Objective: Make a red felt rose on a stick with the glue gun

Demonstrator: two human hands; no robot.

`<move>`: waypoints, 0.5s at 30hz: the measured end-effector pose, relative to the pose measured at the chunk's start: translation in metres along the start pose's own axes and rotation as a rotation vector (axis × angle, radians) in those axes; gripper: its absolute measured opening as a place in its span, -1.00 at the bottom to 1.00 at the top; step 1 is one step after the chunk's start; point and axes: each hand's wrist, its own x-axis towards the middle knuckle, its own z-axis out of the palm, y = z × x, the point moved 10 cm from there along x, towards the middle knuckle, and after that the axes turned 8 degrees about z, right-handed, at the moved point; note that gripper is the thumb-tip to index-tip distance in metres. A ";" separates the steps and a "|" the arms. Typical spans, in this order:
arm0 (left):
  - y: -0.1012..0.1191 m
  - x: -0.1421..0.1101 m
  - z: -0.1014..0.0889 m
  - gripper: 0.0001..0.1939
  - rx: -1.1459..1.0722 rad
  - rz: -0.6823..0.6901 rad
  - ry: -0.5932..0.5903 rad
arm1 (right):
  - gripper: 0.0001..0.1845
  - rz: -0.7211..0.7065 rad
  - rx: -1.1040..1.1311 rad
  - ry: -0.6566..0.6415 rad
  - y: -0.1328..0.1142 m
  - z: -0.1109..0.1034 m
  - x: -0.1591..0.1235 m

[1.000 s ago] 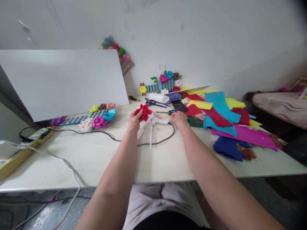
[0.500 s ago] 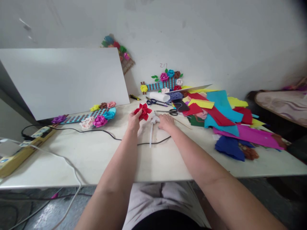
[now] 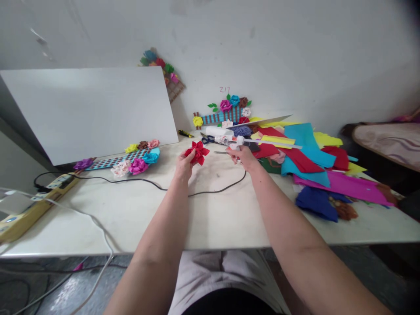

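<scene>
Above the middle of the table, my left hand [image 3: 184, 163] pinches a red paper flower [image 3: 199, 152] with its petals spread. To its right, my right hand [image 3: 243, 156] is wrapped around a white glue gun [image 3: 239, 141]. A long pale glue stick [image 3: 274, 142] juts from the gun's back toward the right, and the nozzle end points left toward the flower, apart from it. The gun's black cord [image 3: 213, 192] trails down to the table and runs left. Scissors [image 3: 220, 152] lie partly hidden behind my right hand.
Coloured paper sheets [image 3: 305, 144] are heaped at the right. Finished paper flowers [image 3: 138, 166] sit on a woven blue piece at the left. A yellow power strip [image 3: 36, 205] lies at the left edge. A white board [image 3: 92, 113] leans on the wall. A cutter [image 3: 185, 133] lies behind.
My right hand has lifted the glue gun off the table and moved it up and right, turning it so the stick points right. My left hand still holds the red flower in place.
</scene>
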 end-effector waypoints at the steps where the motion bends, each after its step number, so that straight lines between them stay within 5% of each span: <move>1: -0.001 0.000 -0.001 -0.61 -0.004 -0.001 0.001 | -0.63 -0.016 0.072 -0.063 -0.003 0.004 -0.001; 6: -0.002 0.000 -0.003 -0.68 -0.007 -0.012 0.008 | -0.63 -0.061 0.107 -0.228 -0.017 0.019 -0.012; 15: -0.002 -0.001 -0.004 -0.70 -0.014 -0.027 0.031 | -0.64 -0.112 -0.036 -0.286 -0.025 0.033 -0.016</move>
